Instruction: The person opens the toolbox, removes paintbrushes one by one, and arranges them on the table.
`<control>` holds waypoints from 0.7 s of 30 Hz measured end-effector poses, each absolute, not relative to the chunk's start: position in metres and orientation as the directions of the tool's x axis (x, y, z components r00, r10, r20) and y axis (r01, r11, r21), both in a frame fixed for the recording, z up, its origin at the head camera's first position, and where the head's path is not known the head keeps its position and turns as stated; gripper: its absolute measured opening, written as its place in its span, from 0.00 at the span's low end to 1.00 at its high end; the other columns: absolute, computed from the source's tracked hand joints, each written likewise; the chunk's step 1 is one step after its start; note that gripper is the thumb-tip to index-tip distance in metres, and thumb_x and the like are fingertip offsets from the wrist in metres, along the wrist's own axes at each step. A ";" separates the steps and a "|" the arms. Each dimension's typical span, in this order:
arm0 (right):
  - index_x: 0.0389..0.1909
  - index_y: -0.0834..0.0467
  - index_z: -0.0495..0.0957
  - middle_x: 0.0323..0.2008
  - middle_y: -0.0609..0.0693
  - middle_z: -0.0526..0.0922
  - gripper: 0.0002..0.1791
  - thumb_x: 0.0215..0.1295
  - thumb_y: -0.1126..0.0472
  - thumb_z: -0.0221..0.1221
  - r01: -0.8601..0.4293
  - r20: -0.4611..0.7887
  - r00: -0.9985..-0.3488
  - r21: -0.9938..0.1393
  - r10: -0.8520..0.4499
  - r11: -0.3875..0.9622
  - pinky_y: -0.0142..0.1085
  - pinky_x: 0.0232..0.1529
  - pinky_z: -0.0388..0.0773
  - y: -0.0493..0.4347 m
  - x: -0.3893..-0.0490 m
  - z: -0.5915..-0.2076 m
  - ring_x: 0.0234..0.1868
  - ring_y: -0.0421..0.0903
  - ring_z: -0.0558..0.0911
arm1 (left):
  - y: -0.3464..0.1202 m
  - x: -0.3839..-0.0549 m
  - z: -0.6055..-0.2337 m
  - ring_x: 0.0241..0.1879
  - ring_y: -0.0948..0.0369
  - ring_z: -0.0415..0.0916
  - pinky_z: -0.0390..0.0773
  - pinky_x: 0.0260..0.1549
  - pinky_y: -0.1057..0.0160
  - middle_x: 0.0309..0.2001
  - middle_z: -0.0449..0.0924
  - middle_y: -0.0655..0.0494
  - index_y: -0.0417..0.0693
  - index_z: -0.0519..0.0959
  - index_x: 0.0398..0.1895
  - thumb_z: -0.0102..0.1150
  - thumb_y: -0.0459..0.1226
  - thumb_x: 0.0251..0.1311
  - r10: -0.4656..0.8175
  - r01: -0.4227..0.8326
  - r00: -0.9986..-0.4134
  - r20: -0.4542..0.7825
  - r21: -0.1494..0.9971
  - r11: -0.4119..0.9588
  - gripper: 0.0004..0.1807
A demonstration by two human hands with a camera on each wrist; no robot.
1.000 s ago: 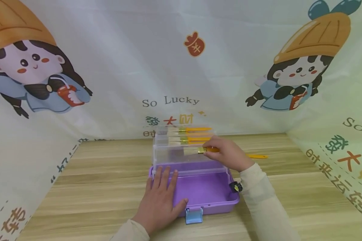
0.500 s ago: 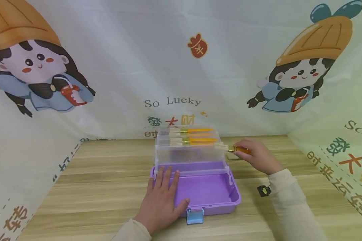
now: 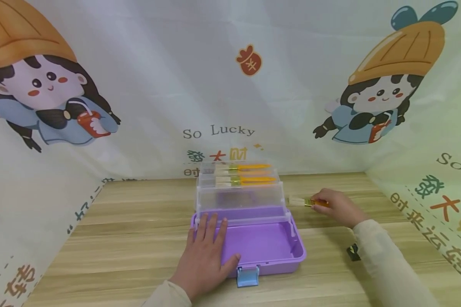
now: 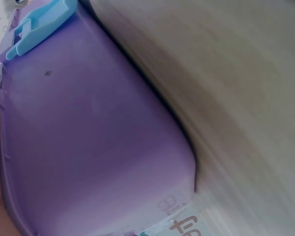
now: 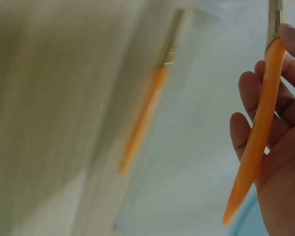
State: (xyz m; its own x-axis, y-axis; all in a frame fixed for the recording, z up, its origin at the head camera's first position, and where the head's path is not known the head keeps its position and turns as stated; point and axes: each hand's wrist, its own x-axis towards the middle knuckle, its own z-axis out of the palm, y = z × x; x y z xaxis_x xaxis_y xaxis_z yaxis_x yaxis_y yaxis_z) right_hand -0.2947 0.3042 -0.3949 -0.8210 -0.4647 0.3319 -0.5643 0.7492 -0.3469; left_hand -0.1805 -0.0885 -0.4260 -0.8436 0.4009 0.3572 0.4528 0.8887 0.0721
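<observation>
My left hand lies with fingers spread over the left side of an opened purple box, thumb near its front rim. The box has a blue latch and clear stepped trays raised at the back. My right hand, right of the box and over the table, pinches a flat paintbrush near its metal ferrule, bristles pointing left. In the right wrist view a second paintbrush with an orange handle lies on the table beyond it; in the head view the hand hides most of that spot.
Several orange-handled paintbrushes lie in the upper clear trays. A printed cloth hangs behind and at both sides of the wooden table. A small black object shows at the right sleeve.
The right hand has carried its paintbrush from over the clear trays to the right, then lower toward the table. My left hand has stayed on the box.
</observation>
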 end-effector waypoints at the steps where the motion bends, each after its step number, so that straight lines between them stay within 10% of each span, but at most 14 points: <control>1: 0.41 0.61 0.85 0.33 0.45 0.81 0.08 0.63 0.63 0.66 -0.571 0.320 -0.817 -0.331 -0.479 0.751 0.39 0.36 0.77 0.305 -0.297 -0.398 0.33 0.39 0.76 | -0.089 -0.181 -0.426 0.75 0.40 0.44 0.53 0.67 0.35 0.74 0.55 0.38 0.40 0.61 0.75 0.44 0.64 0.66 0.400 0.454 -0.844 0.357 0.080 0.887 0.45; 21: 0.36 0.60 0.83 0.33 0.45 0.83 0.03 0.62 0.64 0.65 -0.566 0.123 -0.820 -0.328 -0.560 0.757 0.43 0.41 0.79 0.312 -0.323 -0.424 0.35 0.42 0.80 | -0.089 -0.181 -0.428 0.75 0.41 0.42 0.51 0.67 0.35 0.75 0.52 0.39 0.41 0.59 0.76 0.42 0.65 0.66 0.404 0.449 -0.848 0.343 0.062 0.891 0.46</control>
